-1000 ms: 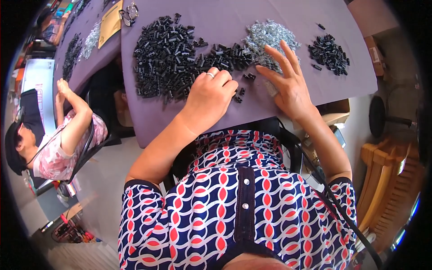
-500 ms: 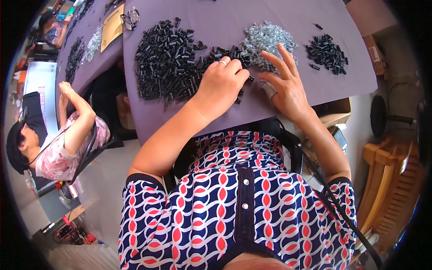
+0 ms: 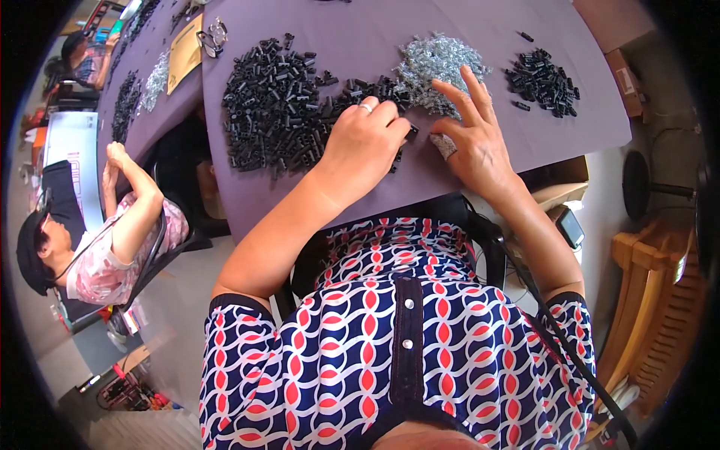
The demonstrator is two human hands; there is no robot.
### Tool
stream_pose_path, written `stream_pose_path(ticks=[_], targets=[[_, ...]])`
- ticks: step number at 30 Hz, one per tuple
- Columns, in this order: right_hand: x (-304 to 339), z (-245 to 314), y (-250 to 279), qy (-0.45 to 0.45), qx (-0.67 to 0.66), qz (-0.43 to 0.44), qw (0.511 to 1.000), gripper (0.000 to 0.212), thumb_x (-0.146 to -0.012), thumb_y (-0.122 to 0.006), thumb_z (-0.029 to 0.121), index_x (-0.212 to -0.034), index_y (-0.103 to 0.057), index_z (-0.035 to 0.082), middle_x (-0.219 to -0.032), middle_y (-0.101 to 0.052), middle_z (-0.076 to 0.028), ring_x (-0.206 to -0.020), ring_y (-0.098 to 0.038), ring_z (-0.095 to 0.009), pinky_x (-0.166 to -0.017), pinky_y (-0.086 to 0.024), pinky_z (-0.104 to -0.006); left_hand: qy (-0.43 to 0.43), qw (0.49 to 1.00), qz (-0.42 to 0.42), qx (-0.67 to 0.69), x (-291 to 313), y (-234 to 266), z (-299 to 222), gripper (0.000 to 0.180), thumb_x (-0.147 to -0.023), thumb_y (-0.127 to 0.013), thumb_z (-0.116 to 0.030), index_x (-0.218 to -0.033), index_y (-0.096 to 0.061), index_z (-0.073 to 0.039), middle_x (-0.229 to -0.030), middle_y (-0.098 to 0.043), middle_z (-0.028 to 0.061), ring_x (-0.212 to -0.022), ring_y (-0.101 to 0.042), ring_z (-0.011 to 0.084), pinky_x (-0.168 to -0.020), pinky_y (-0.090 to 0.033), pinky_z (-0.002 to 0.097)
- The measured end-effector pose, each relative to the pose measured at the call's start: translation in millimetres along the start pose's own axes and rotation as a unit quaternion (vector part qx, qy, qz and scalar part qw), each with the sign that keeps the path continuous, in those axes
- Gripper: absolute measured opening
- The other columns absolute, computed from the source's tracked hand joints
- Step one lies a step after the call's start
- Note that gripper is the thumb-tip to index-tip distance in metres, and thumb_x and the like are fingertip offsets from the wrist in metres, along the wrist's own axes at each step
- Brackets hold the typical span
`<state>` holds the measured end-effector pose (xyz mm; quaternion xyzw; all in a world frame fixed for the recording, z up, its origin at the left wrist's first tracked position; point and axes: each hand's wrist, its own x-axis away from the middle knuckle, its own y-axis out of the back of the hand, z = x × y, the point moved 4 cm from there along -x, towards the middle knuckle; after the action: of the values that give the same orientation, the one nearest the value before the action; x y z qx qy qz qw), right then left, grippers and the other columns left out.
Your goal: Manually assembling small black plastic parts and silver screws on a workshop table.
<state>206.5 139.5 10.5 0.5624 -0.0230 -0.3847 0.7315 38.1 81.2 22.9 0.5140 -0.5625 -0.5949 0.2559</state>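
My left hand, a ring on one finger, is closed in a pinch at the front edge of the black parts. The end of a small black cylindrical part sticks out from its fingertips. To its right, my right hand is open, fingers spread over the near side of a pile of small shiny silvery pieces. A grey wrap covers its thumb, and nothing shows between its fingers. A large heap of black cylindrical parts lies left of my hands. A smaller black pile sits at the right.
The purple-grey tablecloth runs to the table's front edge by my body. Eyeglasses and a yellow envelope lie at the far left. Another person sits at the left. A wooden chair stands at the right.
The view has shifted slightly. My left hand keeps its pinch near the same spot, and the right thumb is drawn in a little, with its fingers still spread.
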Motion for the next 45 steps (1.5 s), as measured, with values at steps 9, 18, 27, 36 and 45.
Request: stream_pose_path(ticks=[9, 18, 27, 36, 45], targets=[[2.5, 2.9, -0.5, -0.001, 0.038, 0.019, 0.999, 0.031, -0.062, -0.066, -0.009, -0.088, -0.066, 0.008, -0.152, -0.042, -0.009, -0.151, -0.019, -0.039, -0.12, -0.026, -0.0539, -0.029, 1.0, 0.005, -0.002, -14.3, -11.7, -0.5, 0.009, -0.08, -0.069, -0.008, -0.088, -0.064, -0.008, -0.087, -0.057, 0.0067, -0.089, -0.058, 0.0265, -0.076, -0.05, 0.0381], [-4.0, 19.9, 23.0, -0.004, -0.142, 0.02, 0.99, 0.037, -0.065, -0.066, -0.009, -0.098, -0.061, 0.006, -0.129, -0.058, -0.013, -0.123, -0.054, -0.034, -0.099, -0.046, -0.0419, 0.281, 0.788, 0.03, 0.547, 26.2, 8.3, -8.5, 0.01, -0.096, -0.062, -0.002, -0.105, -0.062, 0.002, -0.095, -0.068, 0.0038, -0.084, -0.064, 0.0082, -0.076, -0.053, 0.0237], [-1.8, 21.6, 10.3, -0.2, -0.487, 0.096, 0.845, 0.014, -0.087, -0.065, -0.007, -0.1, -0.063, -0.001, -0.091, -0.066, -0.002, -0.088, -0.062, -0.008, -0.079, -0.051, -0.0241, 0.307, 0.742, -0.005, 0.597, 43.8, 1.5, -7.1, 0.018, -0.094, -0.064, -0.001, -0.112, -0.066, 0.003, -0.099, -0.07, 0.0055, -0.086, -0.065, 0.0097, -0.079, -0.053, 0.0238], [2.4, 34.7, 8.6, -0.177, -0.48, 0.168, 0.843, 0.015, -0.086, -0.068, -0.007, -0.099, -0.062, -0.002, -0.094, -0.066, -0.001, -0.089, -0.063, -0.009, -0.079, -0.051, -0.0254, 0.326, 0.731, 0.02, 0.598, 59.7, 0.6, -20.6, 0.019, -0.094, -0.065, -0.001, -0.112, -0.066, 0.004, -0.098, -0.07, 0.0046, -0.087, -0.065, 0.0086, -0.08, -0.053, 0.0231], [7.7, 40.5, -8.6, -0.198, -0.593, 0.373, 0.685, 0.025, -0.084, -0.076, 0.003, -0.104, -0.062, 0.001, -0.091, -0.065, -0.001, -0.085, -0.062, -0.009, -0.076, -0.05, -0.0253, 0.238, 0.671, 0.15, 0.686, 82.6, 2.6, -32.6, 0.016, -0.091, -0.066, 0.001, -0.107, -0.067, 0.002, -0.097, -0.07, 0.0059, -0.087, -0.065, 0.012, -0.082, -0.051, 0.0256]])
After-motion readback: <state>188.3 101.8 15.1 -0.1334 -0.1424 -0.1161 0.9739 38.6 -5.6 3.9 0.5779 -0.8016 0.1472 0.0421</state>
